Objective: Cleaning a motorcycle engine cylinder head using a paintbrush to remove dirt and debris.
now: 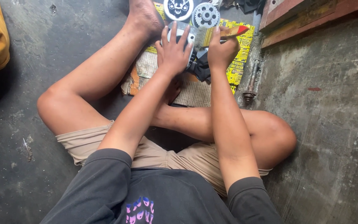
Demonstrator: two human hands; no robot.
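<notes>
Left hand: left hand [174,49] spread flat, fingers splayed over a grey metal part [182,32], pressing, not gripping.
Right hand: right hand [220,52] clenched round a wooden-handled brush [233,31], red tip pointing right.
Beyond: toothed gear [206,15] just past the fingertips.
Underlay: yellow printed paper [237,66] on the concrete floor [332,124].

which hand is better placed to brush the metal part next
Right. The right hand already grips the red-tipped brush, angled toward the metal part. The left hand lies spread flat on that part, probably steadying it.
</notes>
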